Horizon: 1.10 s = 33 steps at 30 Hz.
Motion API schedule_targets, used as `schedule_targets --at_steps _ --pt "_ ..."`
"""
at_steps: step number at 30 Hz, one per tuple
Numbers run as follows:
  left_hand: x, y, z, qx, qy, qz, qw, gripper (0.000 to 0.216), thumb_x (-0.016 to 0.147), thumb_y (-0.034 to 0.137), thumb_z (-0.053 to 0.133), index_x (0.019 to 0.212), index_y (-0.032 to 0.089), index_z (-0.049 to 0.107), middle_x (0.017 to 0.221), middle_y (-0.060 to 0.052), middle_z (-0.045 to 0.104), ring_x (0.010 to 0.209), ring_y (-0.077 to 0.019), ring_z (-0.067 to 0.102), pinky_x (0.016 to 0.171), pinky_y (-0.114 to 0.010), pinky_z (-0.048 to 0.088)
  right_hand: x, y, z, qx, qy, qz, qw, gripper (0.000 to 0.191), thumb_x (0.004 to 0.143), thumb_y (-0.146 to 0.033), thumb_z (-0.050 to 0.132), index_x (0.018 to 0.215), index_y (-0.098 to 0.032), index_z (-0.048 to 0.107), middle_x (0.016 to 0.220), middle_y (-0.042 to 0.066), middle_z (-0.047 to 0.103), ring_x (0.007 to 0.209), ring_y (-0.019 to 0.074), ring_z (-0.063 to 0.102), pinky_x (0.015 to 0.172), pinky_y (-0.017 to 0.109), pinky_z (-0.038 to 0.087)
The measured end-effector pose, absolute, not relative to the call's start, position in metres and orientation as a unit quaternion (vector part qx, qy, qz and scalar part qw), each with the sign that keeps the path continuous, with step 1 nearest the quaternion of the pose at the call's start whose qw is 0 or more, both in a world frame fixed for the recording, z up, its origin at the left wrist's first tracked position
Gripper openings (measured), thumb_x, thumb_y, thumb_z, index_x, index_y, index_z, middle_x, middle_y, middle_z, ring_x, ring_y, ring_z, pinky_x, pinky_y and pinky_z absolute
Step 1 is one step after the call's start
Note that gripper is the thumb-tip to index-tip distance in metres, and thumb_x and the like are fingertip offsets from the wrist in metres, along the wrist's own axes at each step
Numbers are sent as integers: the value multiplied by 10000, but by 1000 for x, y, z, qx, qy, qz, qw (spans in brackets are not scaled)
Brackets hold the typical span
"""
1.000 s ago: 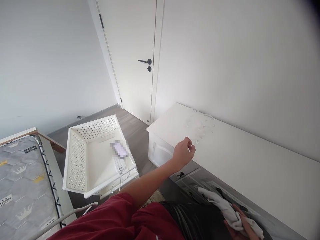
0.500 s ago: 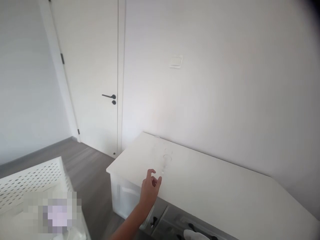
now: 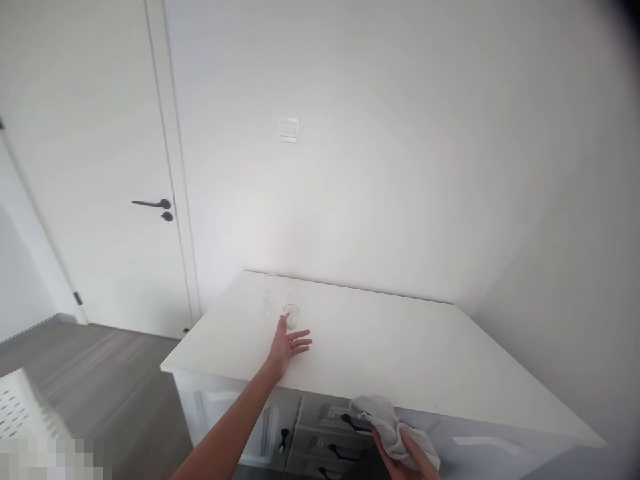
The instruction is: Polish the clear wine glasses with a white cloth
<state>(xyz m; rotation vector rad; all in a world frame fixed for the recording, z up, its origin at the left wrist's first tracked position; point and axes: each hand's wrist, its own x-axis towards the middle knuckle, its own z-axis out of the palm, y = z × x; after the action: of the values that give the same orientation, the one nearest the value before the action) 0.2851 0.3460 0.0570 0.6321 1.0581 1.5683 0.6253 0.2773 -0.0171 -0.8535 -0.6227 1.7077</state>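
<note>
My left hand [image 3: 289, 345], fingers spread, has now come up to the glass [image 3: 291, 311]; my right hand [image 3: 407, 460] grips a cloth [image 3: 383, 415].

The person's left hand [image 3: 289, 344] is spread flat over the white counter [image 3: 400, 347], one fingertip right by a small clear glass [image 3: 291, 312]. Another clear glass stands just behind it. Lower down, the right hand [image 3: 406, 461] grips a crumpled white cloth [image 3: 385, 421]. A door [image 3: 90, 167] is on the left.
</note>
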Motion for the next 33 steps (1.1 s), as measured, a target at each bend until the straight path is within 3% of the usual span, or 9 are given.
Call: schedule_targets --at_steps 8,12,16,18,21,25,28,30,33 --pt "286 353 65 248 429 698 516 654 937 701 632 1331 196 502 1097 -195 777 986 -282 791 1001 -450 612 586 294 16 -314 -218 730 567 467 844 -365 847 1254 -159 758 1290 113 739 1288 353 666 1109 512 585" --pt "311 347 66 279 414 695 517 639 894 626 749 1337 200 571 1108 -159 768 1045 -280 768 1006 -456 619 572 302 23 -328 -235 691 600 463 815 -380 863 1208 -171 736 1261 96 731 1217 312 684 1041 450 609" --pt "356 346 63 373 396 659 519 787 845 552 838 1494 237 525 1259 -157 735 1239 -310 700 1099 -466 568 567 327 26 -374 -318 552 674 360 840 -454 839 1036 -220 647 983 23 686 965 211 669 817 301 584" --pt "378 347 63 419 406 637 504 780 862 610 793 1495 224 551 1310 -175 713 1236 -316 700 1102 -473 556 561 338 29 -373 -413 459 693 346 946 -511 723 883 -220 547 814 -20 563 781 153 553 720 251 496" --pt "401 347 72 467 444 623 443 684 916 661 689 1424 207 619 1310 -167 712 1192 -298 710 1063 -446 559 548 346 35 -355 -449 441 691 422 947 -514 728 794 -219 469 712 -54 433 666 129 403 632 230 381" --pt "407 339 96 570 496 564 333 563 958 611 653 1354 211 677 1162 -115 765 1025 -258 729 934 -373 574 538 335 53 -260 -476 514 664 398 901 -489 795 1103 -251 548 869 -20 608 760 161 548 745 264 453" --pt "403 329 115 637 443 518 360 506 971 585 649 1304 207 697 1212 -122 753 1046 -258 714 936 -371 572 548 319 75 -153 -437 633 620 893 875 -440 836 1577 -353 291 1193 64 708 1122 231 649 1054 396 445" --pt "401 322 124 634 382 518 429 504 970 594 647 1301 216 676 1316 -145 716 1093 -271 708 954 -403 577 557 308 88 -74 -393 698 595 1054 881 -402 834 1669 -365 135 1347 106 673 1259 248 619 1144 444 386" --pt "409 314 134 598 355 548 466 533 945 609 678 1304 216 659 1368 -168 690 1082 -277 718 920 -413 589 565 294 97 -9 -347 710 613 1021 891 -419 792 1690 -351 159 1496 138 578 1276 289 618 1130 499 420"
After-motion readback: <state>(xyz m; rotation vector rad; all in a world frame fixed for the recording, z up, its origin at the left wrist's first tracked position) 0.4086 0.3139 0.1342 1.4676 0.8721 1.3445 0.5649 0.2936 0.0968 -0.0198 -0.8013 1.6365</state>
